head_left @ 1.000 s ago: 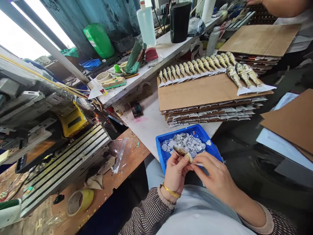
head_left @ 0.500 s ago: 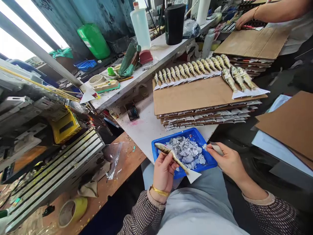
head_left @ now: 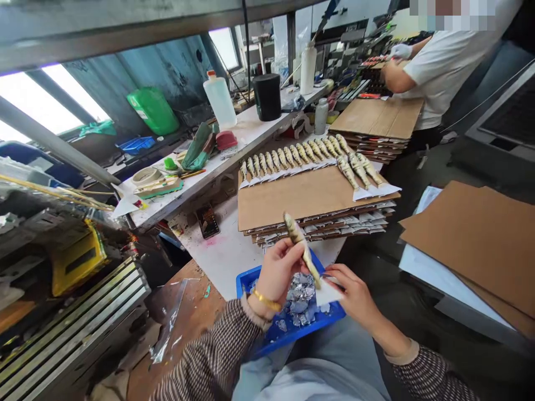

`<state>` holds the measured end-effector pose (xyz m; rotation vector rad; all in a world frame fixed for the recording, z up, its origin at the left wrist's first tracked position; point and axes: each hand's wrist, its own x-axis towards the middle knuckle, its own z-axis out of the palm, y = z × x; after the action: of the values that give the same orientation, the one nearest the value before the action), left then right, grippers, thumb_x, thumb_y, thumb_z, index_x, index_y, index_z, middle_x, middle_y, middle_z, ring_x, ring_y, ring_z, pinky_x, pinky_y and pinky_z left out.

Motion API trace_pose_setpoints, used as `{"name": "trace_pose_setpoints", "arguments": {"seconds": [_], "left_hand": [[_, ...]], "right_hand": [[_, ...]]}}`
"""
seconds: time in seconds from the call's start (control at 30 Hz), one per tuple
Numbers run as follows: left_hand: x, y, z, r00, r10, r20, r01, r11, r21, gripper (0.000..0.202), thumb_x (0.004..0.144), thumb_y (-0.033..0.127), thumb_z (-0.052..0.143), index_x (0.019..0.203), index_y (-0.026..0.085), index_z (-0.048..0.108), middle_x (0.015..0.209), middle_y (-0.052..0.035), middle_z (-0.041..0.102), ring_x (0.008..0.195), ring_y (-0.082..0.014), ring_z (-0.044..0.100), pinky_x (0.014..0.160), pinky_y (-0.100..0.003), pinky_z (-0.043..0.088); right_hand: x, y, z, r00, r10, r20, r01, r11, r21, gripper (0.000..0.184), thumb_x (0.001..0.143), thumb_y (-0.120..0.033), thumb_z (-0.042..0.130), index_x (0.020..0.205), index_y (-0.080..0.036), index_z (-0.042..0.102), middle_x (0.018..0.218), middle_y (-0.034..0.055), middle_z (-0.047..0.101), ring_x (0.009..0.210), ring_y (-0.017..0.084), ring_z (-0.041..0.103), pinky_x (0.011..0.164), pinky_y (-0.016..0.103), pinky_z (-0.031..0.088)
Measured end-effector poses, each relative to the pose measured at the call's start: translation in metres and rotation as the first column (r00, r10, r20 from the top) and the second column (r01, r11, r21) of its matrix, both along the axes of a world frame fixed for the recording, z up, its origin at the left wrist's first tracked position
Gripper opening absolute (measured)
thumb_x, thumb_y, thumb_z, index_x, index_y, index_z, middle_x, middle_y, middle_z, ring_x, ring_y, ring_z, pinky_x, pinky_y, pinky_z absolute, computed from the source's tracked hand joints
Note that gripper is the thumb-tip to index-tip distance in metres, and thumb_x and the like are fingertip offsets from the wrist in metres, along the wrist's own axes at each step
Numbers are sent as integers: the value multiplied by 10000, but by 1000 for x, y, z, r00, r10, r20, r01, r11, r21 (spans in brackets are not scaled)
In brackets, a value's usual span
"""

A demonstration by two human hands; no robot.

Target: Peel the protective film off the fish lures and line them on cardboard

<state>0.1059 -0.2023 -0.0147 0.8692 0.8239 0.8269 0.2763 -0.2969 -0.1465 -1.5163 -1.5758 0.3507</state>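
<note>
A slim fish-shaped piece [head_left: 293, 229], dark and mottled along its back with a white tail sheet, is held tilted in my left hand [head_left: 276, 274], thumb and fingers closed round its middle. Close by the tail is my right hand [head_left: 354, 294], its fingers pinching a small flat grey blade [head_left: 333, 280], mostly hidden now. Whether the blade touches the tail I cannot tell. Below both hands, a blue tray [head_left: 247, 278] rests near my lap, with crumpled silver foil scraps [head_left: 301, 303] in it.
Several similar fish pieces [head_left: 292, 156] lie in a row on stacked cardboard [head_left: 284, 195], and three larger ones [head_left: 360, 171] lie to their right. A phone [head_left: 207, 220] rests on the white table. Brown sheets [head_left: 472, 239] are at right. A co-worker [head_left: 447, 72] stands beyond.
My right hand has moved left from the tray's edge to the fish piece's tail. My left hand has turned the piece more upright. The camera view has lifted and swung right.
</note>
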Motion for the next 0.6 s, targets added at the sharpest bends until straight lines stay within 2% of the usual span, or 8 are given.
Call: {"name": "trace_pose_setpoints", "arguments": {"seconds": [0.13,0.2,0.3,0.43,0.5,0.6], "left_hand": [[80,72,23,986,-80,-146,101,984,145,259,802,333,786,753,135,625,650,4,598,513,-69,551,534,-196,498],[121,108,31,969,-58,-241,100,981,167,175,838,226,742,761,140,609,620,25,572,496,-62,531,541,-202,503],[172,150,37,947,-23,-320,91,976,199,220,861,114,681,692,156,545,544,51,507,466,-58,497,526,-197,492],[208,177,33,904,-32,-427,131,970,207,253,814,84,715,662,166,531,504,52,498,451,-78,502,507,-218,504],[216,181,29,882,-58,-468,172,964,204,225,789,102,748,680,159,559,522,36,537,462,-90,527,504,-225,513],[221,184,27,853,-87,-515,221,953,205,191,775,152,777,720,153,595,533,34,550,478,-88,539,521,-219,531]], "right_hand": [[20,-4,4,994,-93,-50,95,995,40,247,1011,-372,559,972,-188,721,1031,93,722,917,213,728,818,307,609],[37,-9,7,987,-144,-72,149,987,65,247,1013,-387,563,993,-191,712,1021,88,727,910,212,734,820,298,610],[66,-20,11,968,-228,-105,234,971,56,250,1004,-417,580,977,-206,711,992,69,740,865,202,745,733,249,610],[105,-36,3,907,-398,-139,397,917,-41,393,932,-600,614,936,-225,733,951,50,771,810,210,755,709,236,611],[119,-41,-2,877,-456,-151,446,890,-94,456,887,-673,620,919,-234,739,914,39,782,771,213,756,717,240,614],[129,-44,-6,856,-481,-189,456,875,-163,490,848,-718,623,897,-246,743,880,26,786,739,210,756,688,226,611]]}}
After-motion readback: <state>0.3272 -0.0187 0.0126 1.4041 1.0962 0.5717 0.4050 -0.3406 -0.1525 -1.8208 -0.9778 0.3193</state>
